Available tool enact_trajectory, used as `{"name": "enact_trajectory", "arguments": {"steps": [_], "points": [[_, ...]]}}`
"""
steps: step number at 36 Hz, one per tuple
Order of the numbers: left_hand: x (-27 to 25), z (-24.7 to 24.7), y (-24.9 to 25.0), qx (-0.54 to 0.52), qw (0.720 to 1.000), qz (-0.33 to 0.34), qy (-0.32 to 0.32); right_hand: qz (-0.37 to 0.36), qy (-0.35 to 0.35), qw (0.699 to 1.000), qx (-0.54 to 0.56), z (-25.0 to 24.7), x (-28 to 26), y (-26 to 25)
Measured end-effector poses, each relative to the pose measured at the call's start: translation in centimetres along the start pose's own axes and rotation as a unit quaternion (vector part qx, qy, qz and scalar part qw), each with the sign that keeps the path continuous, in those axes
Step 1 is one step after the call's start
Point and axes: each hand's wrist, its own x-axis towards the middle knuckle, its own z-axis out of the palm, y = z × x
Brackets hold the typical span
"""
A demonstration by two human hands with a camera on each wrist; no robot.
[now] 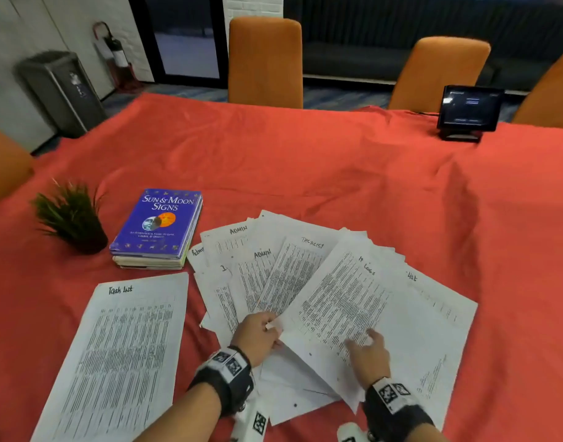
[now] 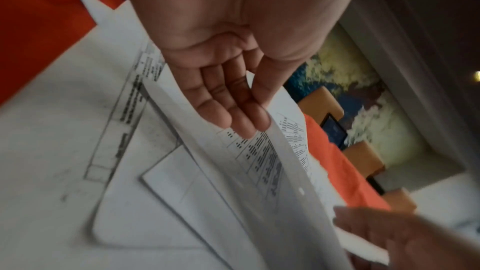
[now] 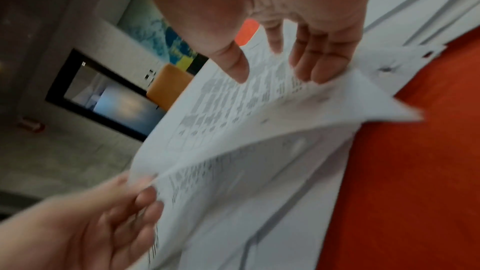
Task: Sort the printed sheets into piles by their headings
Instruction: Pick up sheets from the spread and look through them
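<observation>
Several printed sheets [image 1: 267, 275] lie fanned out on the red cloth, with handwritten headings such as "Admin" and "Task list". On top lies the "It Logs" sheet [image 1: 340, 298]. My left hand [image 1: 271, 327] pinches that sheet's near left corner, thumb above and fingers below, and lifts the edge [image 2: 285, 171]. My right hand [image 1: 364, 339] rests on the same sheet [image 3: 233, 120] with straight, spread fingers [image 3: 319, 65]. A separate "Task list" pile [image 1: 123, 352] lies flat at the left.
A blue book [image 1: 158, 223] tops a small stack beside a potted plant [image 1: 72, 218], both left of the fan. A small screen [image 1: 470, 106] stands at the far right edge. Orange chairs [image 1: 265, 62] line the far side. Bare red cloth [image 1: 305, 161] stretches beyond the sheets.
</observation>
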Motion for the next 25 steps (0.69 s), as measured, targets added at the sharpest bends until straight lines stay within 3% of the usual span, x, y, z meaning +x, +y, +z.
{"name": "enact_trajectory", "arguments": {"steps": [5,8,12,16,19,23,25], "points": [[-1.8,-1.2,-1.3,-0.102,0.994,0.019,-0.043,0.055,0.066,0.986,0.14,-2.4,1.3,-0.1],[-2.5,-1.6,-1.2,-0.129,0.989,0.036,-0.067,0.096,0.011,0.968,0.233,-2.9,2.3,-0.1],[-2.9,-1.9,-0.7,-0.15,0.983,0.041,-0.1,0.133,-0.119,0.914,0.364,-3.5,2.5,-0.6],[-2.5,-2.3,-0.2,-0.133,0.983,0.04,-0.119,0.103,-0.092,0.923,0.36,-4.6,2.7,-1.0],[-1.2,-3.2,0.4,-0.125,0.99,0.02,-0.067,0.096,-0.041,0.923,0.369,-5.9,3.1,-0.8],[1.9,-4.4,-0.5,-0.046,0.996,-0.024,0.066,0.094,-0.01,0.92,0.38,-8.1,3.4,-0.1],[3.2,-4.4,-1.4,0.024,0.995,-0.065,0.073,0.098,-0.001,0.926,0.364,-8.7,3.9,0.4]]}}
